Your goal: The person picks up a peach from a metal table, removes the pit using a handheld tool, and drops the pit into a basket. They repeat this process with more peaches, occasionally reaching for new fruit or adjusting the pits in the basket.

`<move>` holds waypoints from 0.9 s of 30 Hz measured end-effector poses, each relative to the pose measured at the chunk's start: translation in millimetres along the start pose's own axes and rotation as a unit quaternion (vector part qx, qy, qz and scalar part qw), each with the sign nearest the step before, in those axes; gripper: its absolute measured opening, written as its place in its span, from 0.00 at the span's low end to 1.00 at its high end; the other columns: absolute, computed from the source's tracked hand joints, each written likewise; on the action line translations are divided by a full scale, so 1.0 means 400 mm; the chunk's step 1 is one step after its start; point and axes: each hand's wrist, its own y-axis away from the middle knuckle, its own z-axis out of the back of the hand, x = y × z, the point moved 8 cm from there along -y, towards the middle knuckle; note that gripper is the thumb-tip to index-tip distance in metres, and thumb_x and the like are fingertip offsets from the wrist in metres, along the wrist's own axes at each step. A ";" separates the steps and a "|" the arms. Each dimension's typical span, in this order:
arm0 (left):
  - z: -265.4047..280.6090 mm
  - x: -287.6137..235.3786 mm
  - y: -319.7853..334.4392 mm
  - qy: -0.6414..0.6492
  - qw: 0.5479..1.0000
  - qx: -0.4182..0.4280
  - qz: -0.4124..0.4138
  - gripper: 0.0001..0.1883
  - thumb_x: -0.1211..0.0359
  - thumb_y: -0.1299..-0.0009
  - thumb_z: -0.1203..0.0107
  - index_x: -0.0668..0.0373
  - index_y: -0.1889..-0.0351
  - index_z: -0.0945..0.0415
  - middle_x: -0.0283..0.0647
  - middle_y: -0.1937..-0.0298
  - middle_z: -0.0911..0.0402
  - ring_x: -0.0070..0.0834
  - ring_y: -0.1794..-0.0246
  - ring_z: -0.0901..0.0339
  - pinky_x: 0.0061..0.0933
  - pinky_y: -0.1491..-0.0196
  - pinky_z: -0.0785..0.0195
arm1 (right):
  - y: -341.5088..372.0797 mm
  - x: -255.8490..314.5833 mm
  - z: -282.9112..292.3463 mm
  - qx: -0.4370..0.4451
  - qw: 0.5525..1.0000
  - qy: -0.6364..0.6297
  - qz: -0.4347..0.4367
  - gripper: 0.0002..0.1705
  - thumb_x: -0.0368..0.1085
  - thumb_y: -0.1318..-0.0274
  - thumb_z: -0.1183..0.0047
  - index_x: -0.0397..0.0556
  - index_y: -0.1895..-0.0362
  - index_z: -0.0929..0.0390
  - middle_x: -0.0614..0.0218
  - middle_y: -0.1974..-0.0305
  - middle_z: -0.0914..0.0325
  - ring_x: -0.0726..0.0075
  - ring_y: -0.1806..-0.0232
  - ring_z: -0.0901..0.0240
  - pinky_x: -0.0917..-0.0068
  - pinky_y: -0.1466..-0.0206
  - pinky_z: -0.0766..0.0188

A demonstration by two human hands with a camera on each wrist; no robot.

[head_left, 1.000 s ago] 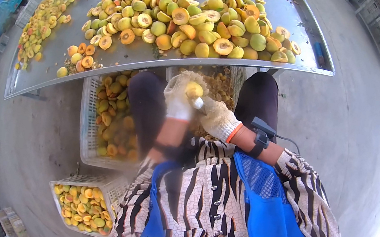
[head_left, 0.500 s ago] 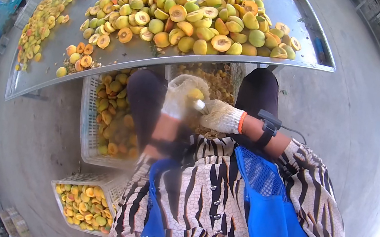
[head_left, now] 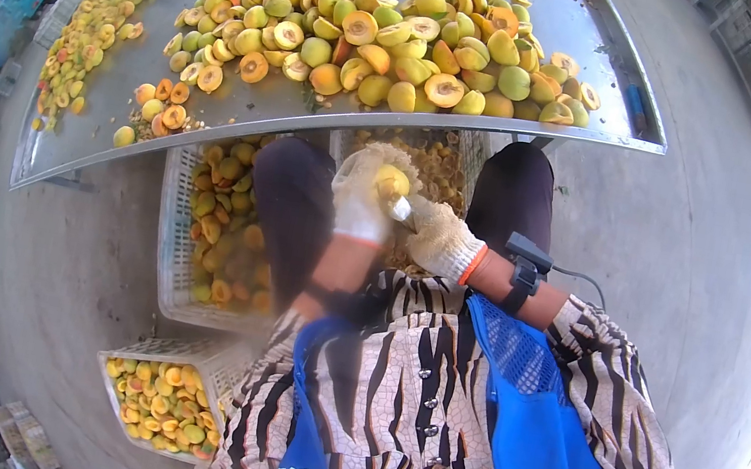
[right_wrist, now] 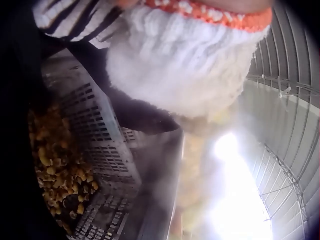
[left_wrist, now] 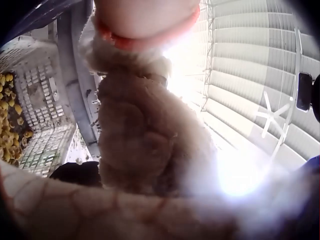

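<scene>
- Holding a yellow fruit (head_left: 392,181) in head view, the left hand (head_left: 363,194) has its grip curled round it, beyond the bench's near edge, on the person's side. The right hand (head_left: 441,240) pinches a pale-tipped tool (head_left: 400,209) against or just beside it. Most of the heap (head_left: 356,60) lies towards the bench (head_left: 151,54)'s right near corner; a filled crate (head_left: 178,245) stands below the near edge, beside the left leg.
- The step in hand looks like working the tip into the fruit. The next move seems to call for a steady left grip, a small controlled push or turn, and fingers clear of the tip.
- Left wrist view: the glove (left_wrist: 132,130) fills the middle amid glare; what its fingers pinch cannot be told here.
- Right wrist view: the cuffed glove (right_wrist: 185,67) hides fingers and tool; a crate wall (right_wrist: 95,120) stands left.
</scene>
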 end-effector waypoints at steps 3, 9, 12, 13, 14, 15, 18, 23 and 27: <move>0.016 0.015 -0.014 -0.001 1.000 0.006 0.027 0.09 0.69 0.29 0.49 0.64 0.60 0.20 0.43 0.63 0.17 0.24 0.66 0.18 0.25 0.64 0.24 | -0.006 -0.014 -0.036 0.037 0.998 -0.047 0.018 0.16 0.38 0.41 0.56 0.43 0.55 0.22 0.49 0.63 0.18 0.47 0.61 0.20 0.58 0.56 0.25; -0.009 -0.036 0.000 -0.111 0.985 0.116 -0.063 0.10 0.67 0.29 0.45 0.66 0.61 0.21 0.46 0.66 0.17 0.32 0.69 0.18 0.30 0.65 0.22 | 0.032 0.009 -0.046 0.166 0.976 -0.123 -0.063 0.15 0.40 0.41 0.52 0.42 0.60 0.21 0.56 0.69 0.19 0.56 0.68 0.21 0.63 0.62 0.27; -0.032 -0.014 0.016 -0.030 0.986 0.160 0.040 0.10 0.66 0.29 0.46 0.66 0.62 0.21 0.44 0.67 0.16 0.31 0.71 0.19 0.30 0.65 0.23 | 0.032 0.001 -0.041 0.139 0.988 -0.056 -0.042 0.12 0.40 0.41 0.50 0.44 0.63 0.22 0.59 0.71 0.20 0.61 0.70 0.23 0.65 0.65 0.28; -0.046 -0.010 0.025 0.024 0.981 0.159 0.112 0.11 0.66 0.30 0.47 0.65 0.62 0.21 0.42 0.67 0.16 0.29 0.72 0.20 0.29 0.65 0.25 | 0.023 -0.012 -0.044 0.132 0.990 -0.032 -0.038 0.11 0.40 0.41 0.50 0.45 0.65 0.22 0.60 0.72 0.21 0.62 0.70 0.23 0.65 0.65 0.28; -0.053 -0.014 0.028 0.032 0.977 0.171 0.124 0.11 0.65 0.29 0.47 0.65 0.61 0.21 0.44 0.66 0.16 0.30 0.71 0.19 0.30 0.65 0.24 | 0.022 -0.029 -0.066 0.170 0.976 -0.126 -0.043 0.11 0.39 0.41 0.49 0.45 0.65 0.22 0.62 0.73 0.21 0.63 0.71 0.24 0.66 0.67 0.28; -0.055 -0.015 0.033 0.039 0.973 0.183 0.137 0.12 0.65 0.28 0.47 0.65 0.59 0.22 0.45 0.65 0.17 0.32 0.69 0.19 0.30 0.64 0.23 | 0.026 -0.052 -0.086 0.207 0.952 -0.219 -0.048 0.10 0.39 0.41 0.49 0.46 0.66 0.23 0.63 0.73 0.21 0.64 0.73 0.24 0.66 0.68 0.28; -0.036 0.010 0.025 0.094 0.979 0.125 0.130 0.11 0.65 0.28 0.47 0.65 0.59 0.22 0.44 0.64 0.17 0.30 0.69 0.19 0.29 0.63 0.24 | 0.021 -0.060 -0.101 0.232 0.925 -0.299 0.045 0.08 0.38 0.41 0.50 0.47 0.66 0.24 0.66 0.75 0.22 0.68 0.77 0.26 0.69 0.73 0.29; 0.014 0.112 -0.026 0.189 0.972 0.013 0.137 0.11 0.65 0.25 0.52 0.62 0.54 0.23 0.43 0.57 0.19 0.30 0.60 0.20 0.30 0.57 0.25 | 0.030 -0.031 -0.069 0.138 0.959 -0.218 -0.115 0.08 0.36 0.43 0.51 0.46 0.63 0.24 0.63 0.74 0.21 0.65 0.75 0.24 0.68 0.69 0.27; 0.014 0.101 -0.034 0.192 0.970 -0.018 0.148 0.11 0.62 0.25 0.51 0.59 0.55 0.26 0.42 0.61 0.21 0.33 0.62 0.21 0.35 0.58 0.25 | 0.012 -0.009 -0.043 0.059 0.995 -0.077 0.007 0.11 0.38 0.42 0.51 0.46 0.59 0.23 0.54 0.69 0.19 0.51 0.67 0.20 0.60 0.62 0.25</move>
